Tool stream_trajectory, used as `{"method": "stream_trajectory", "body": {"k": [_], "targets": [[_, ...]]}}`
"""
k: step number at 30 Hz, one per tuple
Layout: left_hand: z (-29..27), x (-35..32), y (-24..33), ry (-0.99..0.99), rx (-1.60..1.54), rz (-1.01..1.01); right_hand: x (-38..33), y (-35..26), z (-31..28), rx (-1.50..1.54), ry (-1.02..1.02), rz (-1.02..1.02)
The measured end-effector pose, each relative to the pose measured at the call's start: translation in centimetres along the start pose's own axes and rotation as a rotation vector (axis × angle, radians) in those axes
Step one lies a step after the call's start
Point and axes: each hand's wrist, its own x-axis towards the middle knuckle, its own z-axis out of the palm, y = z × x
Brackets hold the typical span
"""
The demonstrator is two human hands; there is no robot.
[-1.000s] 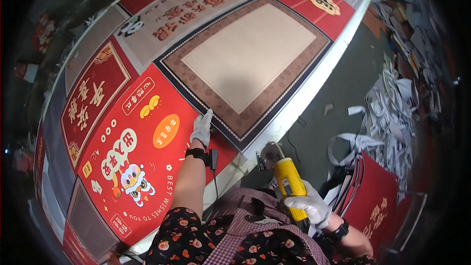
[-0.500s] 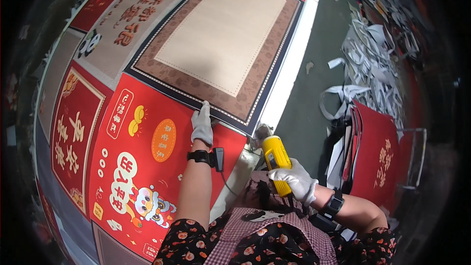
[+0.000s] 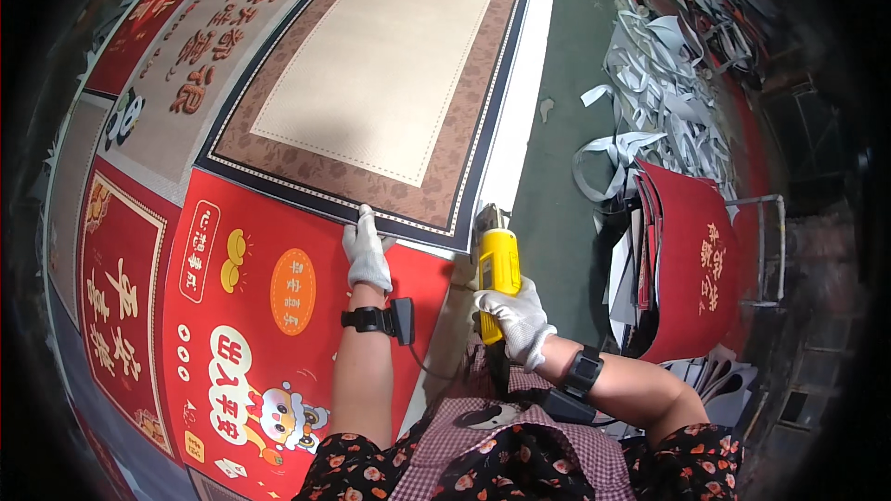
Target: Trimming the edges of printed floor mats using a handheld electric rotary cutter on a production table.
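Note:
My right hand (image 3: 518, 323), in a white glove, is closed round the body of a yellow handheld electric cutter (image 3: 499, 264). The metal head of the cutter is at the near right corner of a beige mat (image 3: 371, 65) with a brown patterned border and dark edge. My left hand (image 3: 368, 252), gloved too, lies with fingers stretched on the mat's near edge, where it meets a red printed mat (image 3: 251, 315). The cutter's blade itself is too small to make out.
More printed mats, such as a dark red one (image 3: 121, 315), cover the table to the left. A white strip (image 3: 520, 121) runs along its right side. White offcuts (image 3: 664, 93) heap on the floor at right, near a stack of folded red mats (image 3: 696, 264) and a metal frame (image 3: 766, 250).
The yellow cutter has swung more upright, its head now against the mat's corner edge. My view has shifted, moving the mats leftward in the picture. My left hand stays on the mat's edge.

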Motion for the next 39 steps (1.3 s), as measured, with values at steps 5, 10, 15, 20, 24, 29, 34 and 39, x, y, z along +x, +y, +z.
{"method": "stream_trajectory", "body": {"k": [5, 10, 15, 20, 24, 29, 34, 39], "targets": [[0.1, -1.8, 1.0, 0.001, 0.005, 0.068, 3.0, 0.6, 0.8, 0.024, 0.045, -0.129], [-0.9, -0.6, 4.5, 0.340, -0.017, 0.476, 5.8, -0.3, 1.5, 0.039, 0.157, -0.235], [3.8, 3.5, 4.2, 0.243, 0.689, 0.843, 9.0, -2.1, 1.8, 0.013, 0.212, -0.288], [4.7, 4.6, 0.7, 0.264, 1.266, 1.097, 12.2, -3.9, 1.6, -0.058, 0.265, -0.374], [5.6, 4.1, 0.5, 0.304, 1.333, 1.079, 15.2, -5.0, 1.1, -0.045, 0.279, -0.413], [5.3, 4.2, 0.6, 0.332, 1.419, 1.023, 18.6, -8.4, 1.0, 0.015, 0.250, -0.404], [5.7, 4.3, 0.7, 0.337, 1.438, 1.009, 24.2, -10.9, 0.0, -0.016, 0.306, -0.501], [5.6, 4.0, 0.9, 0.351, 1.482, 0.938, 27.1, -16.3, -0.8, 0.063, 0.220, -0.440]]}}
